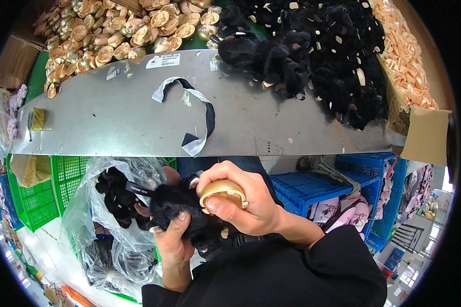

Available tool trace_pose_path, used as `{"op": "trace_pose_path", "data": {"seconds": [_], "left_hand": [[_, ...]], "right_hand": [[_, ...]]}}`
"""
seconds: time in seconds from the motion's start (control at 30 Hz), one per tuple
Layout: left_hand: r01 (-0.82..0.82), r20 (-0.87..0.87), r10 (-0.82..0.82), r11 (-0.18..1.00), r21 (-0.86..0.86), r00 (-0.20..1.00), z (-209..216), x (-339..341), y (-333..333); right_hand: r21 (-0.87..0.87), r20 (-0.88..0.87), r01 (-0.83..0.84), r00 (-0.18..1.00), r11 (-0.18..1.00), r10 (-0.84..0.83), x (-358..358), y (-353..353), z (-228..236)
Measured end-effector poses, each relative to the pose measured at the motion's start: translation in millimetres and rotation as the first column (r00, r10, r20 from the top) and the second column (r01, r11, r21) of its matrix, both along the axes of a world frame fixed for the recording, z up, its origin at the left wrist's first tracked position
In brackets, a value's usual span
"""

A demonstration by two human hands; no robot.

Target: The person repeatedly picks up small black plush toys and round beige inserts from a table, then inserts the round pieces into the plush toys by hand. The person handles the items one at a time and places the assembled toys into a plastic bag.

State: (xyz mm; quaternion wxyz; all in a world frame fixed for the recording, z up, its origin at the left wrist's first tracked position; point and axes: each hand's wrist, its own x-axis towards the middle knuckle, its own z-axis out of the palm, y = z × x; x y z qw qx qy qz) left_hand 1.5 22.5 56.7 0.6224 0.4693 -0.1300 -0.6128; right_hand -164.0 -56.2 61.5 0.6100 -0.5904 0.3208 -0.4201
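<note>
My left hand (176, 239) is closed round a black plush toy (170, 203) with pale paws, held over my lap below the table edge. A dark printed ribbon tag (139, 189) sticks out from the toy's left side. My right hand (248, 199) grips a hollow gold plastic half-shell (223, 189), its thumb inside the opening. The shell is right beside the plush, above its right part; whether they touch I cannot tell. Part of the toy is hidden behind my right hand.
Gold and beige shells (123, 30) lie heaped at the back left of the metal table (128, 112). Black plush toys (312, 56) pile at the back right, beside a box of peach plastic parts (402, 56). A plastic bag (105, 210) and blue crates (302, 192) flank my lap.
</note>
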Motion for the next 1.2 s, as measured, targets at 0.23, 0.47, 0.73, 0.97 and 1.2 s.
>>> {"op": "trace_pose_path", "data": {"seconds": [0.23, 0.47, 0.73, 0.97, 1.2], "left_hand": [[-0.004, -0.066, 0.006, 1.000, 0.029, 0.998, -4.5, 2.7, 0.7], [-0.007, -0.053, 0.007, 1.000, -0.004, 0.999, -3.3, 0.8, -0.1], [-0.022, -0.056, 0.026, 0.997, 0.075, 0.998, -3.1, 2.0, 1.7], [-0.024, -0.037, 0.026, 0.998, 0.065, 0.999, -3.4, 0.2, 2.7], [-0.017, 0.021, 0.017, 1.000, 0.001, 1.000, -9.9, 0.6, 4.7]], "right_hand": [[-0.014, 0.030, 0.008, 1.000, 1.000, -0.008, 0.9, 2.2, -6.4], [-0.045, -0.003, 0.028, 1.000, 0.999, -0.028, 1.6, 3.3, -1.7], [-0.177, -0.071, 0.078, 0.993, 0.981, -0.091, 4.3, 4.7, -3.2], [-0.298, -0.080, 0.136, 0.983, 0.945, -0.167, 7.0, 6.3, -7.8], [-0.345, -0.048, 0.133, 0.986, 0.929, -0.159, 7.5, 5.5, -15.0]]}}
